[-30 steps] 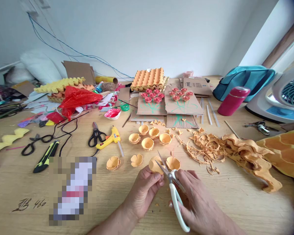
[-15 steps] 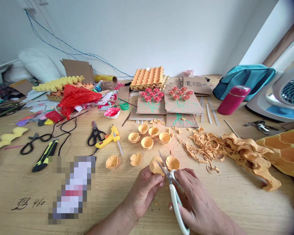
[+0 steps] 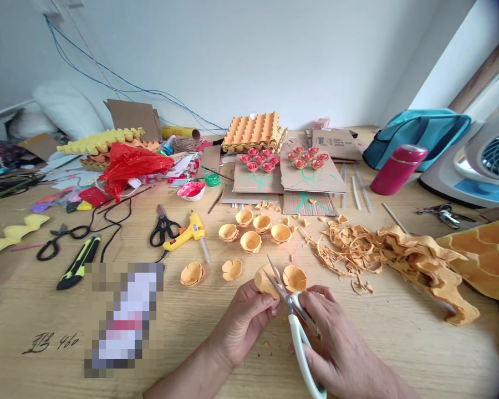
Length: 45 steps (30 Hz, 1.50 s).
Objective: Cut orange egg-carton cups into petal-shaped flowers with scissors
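Hardly anything has been moved since the earlier frame: the right hand (image 3: 336, 349) and the scissors (image 3: 294, 324) have been drawn slightly lower and nearer, while the paper cup (image 3: 261, 277) has been kept almost in place by the left hand (image 3: 243, 321); the cup is pinched between the left thumb and fingers, just above the table (image 3: 399, 343), near its front edge; the white handles of the scissors are gripped in the closed right hand; the blades are parted and laid against the right side of the cup; a second cup (image 3: 296, 278) is seen just right of the blades, and whether it is touched cannot be told; a flat petal piece (image 3: 232, 269) and a third cup (image 3: 192, 274) are set to the left; a cluster of cups (image 3: 250, 241) lies beyond; a heap of scraps (image 3: 357, 249) is spread to the right; a glue gun (image 3: 187, 235) and black scissors (image 3: 163, 228) are left farther off.
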Motion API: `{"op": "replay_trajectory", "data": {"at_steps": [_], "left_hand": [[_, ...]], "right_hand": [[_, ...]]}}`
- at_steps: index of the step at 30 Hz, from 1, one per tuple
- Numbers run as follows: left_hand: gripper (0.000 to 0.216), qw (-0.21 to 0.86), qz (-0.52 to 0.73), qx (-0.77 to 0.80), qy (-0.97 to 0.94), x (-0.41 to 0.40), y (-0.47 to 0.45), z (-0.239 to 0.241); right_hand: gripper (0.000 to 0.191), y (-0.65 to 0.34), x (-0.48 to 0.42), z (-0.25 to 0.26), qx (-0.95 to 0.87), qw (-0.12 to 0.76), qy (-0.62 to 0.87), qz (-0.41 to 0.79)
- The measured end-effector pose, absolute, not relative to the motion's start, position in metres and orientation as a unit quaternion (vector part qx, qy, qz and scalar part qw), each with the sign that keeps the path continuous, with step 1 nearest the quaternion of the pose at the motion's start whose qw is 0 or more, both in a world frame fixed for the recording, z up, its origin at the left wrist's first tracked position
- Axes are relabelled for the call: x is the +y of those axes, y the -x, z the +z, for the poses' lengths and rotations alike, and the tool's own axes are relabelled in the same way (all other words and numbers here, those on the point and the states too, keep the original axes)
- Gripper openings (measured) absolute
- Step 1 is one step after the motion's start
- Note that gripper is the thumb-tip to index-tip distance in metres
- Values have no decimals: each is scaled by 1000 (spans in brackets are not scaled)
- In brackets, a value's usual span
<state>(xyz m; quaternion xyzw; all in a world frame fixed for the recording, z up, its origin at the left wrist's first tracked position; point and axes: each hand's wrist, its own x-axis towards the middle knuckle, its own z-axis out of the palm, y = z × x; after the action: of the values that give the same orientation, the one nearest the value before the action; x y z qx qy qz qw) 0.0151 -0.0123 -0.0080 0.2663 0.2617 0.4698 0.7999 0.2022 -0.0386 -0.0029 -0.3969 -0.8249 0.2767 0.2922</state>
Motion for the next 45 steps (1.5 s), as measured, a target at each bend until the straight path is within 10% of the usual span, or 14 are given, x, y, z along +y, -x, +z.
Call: {"op": "replay_trajectory", "data": {"at_steps": [24, 45], "left_hand": [[14, 790, 488, 235, -288, -8, -7, -9], [36, 747, 418, 292, -427, -16, -24, -5]], "right_hand": [[16, -201, -41, 1, -828, 280, 403, 271], [42, -192, -32, -5, -463, 482, 448, 594]]}}
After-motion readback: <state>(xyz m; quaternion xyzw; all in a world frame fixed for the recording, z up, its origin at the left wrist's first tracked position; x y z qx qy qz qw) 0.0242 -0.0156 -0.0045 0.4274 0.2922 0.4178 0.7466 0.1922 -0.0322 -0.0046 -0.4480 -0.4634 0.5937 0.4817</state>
